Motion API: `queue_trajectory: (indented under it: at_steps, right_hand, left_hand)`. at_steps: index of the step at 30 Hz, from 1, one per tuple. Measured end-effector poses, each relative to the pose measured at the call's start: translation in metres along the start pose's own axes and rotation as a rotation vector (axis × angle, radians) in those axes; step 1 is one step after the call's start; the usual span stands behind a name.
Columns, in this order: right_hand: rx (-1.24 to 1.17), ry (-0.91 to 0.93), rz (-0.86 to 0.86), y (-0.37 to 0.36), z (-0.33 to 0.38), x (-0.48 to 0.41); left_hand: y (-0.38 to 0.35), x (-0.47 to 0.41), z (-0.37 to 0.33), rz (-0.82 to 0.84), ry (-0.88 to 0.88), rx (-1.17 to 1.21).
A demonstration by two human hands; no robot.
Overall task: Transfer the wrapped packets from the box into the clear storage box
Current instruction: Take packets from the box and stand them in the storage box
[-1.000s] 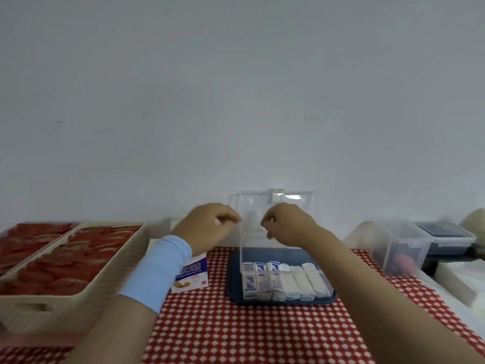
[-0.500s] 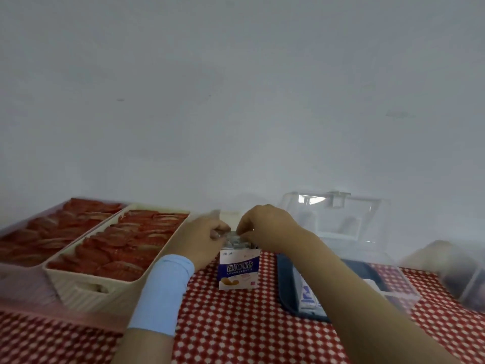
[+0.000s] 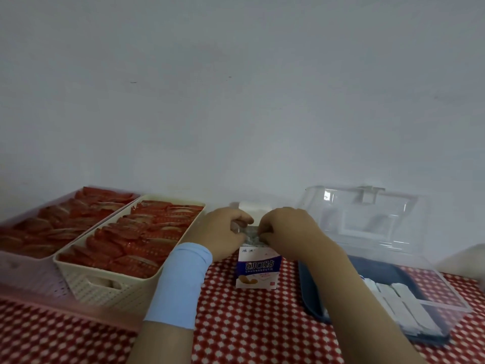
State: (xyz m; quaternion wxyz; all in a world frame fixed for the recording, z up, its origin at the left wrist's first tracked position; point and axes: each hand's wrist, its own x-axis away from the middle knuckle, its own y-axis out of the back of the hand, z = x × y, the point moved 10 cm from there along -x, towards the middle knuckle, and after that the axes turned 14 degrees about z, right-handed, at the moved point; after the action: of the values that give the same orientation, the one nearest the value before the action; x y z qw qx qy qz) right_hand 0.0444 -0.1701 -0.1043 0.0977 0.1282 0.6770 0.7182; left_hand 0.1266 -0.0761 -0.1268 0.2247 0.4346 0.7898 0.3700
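Both hands, left hand (image 3: 223,232) and right hand (image 3: 288,232), meet over the small box (image 3: 258,269) standing on the checked tabletop (image 3: 249,324), fingers pinched on grey wrapped packets (image 3: 250,235) at its open top. The clear storage box (image 3: 380,258) sits right, lid up; cream basket (image 3: 110,282) left.

Lower left of my frame: I'm seeing a cream perforated basket (image 3: 110,290) packed with red wrapped items (image 3: 136,240), sitting beside a pink tray (image 3: 23,279) holding more. Red-and-white checked tablecloth (image 3: 249,327) is running beneath; grey wall (image 3: 236,88) is filling the upper frame.
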Motion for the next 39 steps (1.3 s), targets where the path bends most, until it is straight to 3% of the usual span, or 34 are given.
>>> queue_trajectory:
  at_steps: [5, 10, 15, 18, 20, 23, 27, 30, 36, 39]
  right_hand:
    - [-0.238, 0.051, -0.122, 0.005, -0.010, 0.007]
    - [-0.356, 0.099, -0.032, -0.006, -0.012, 0.005]
    - [-0.512, 0.072, -0.358, 0.032, -0.038, 0.023]
    - [-0.532, 0.137, -0.535, 0.054, -0.039, 0.038]
    - [-0.578, 0.199, -0.588, 0.063, -0.034, 0.046]
    - [-0.732, 0.285, -0.551, 0.065, -0.026, 0.048]
    - [-0.843, 0.346, -0.465, 0.058, -0.016, 0.042]
    - [-0.945, 0.365, -0.385, 0.047, -0.010, 0.035]
    - [-0.895, 0.308, -0.393, 0.040, -0.014, 0.028]
    - [-0.529, 0.153, -0.222, 0.025, -0.017, 0.019]
  left_hand:
    - [-0.001, -0.001, -0.005, -0.001, -0.001, -0.040]
    - [-0.004, -0.003, -0.004, 0.021, 0.009, -0.075]
    - [0.009, 0.001, -0.005, -0.073, -0.003, 0.061]
    - [0.025, 0.009, -0.016, -0.194, -0.077, 0.258]
    - [0.027, 0.011, -0.025, -0.181, -0.116, 0.358]
    - [0.018, 0.011, -0.034, -0.070, -0.132, 0.532]
    - [-0.009, 0.015, -0.036, 0.197, -0.136, 1.014]
    - [-0.022, 0.019, -0.044, 0.319, -0.177, 1.210]
    - [-0.013, 0.020, -0.032, 0.222, -0.138, 1.200]
    - [0.002, 0.018, -0.018, 0.077, -0.119, 1.225]
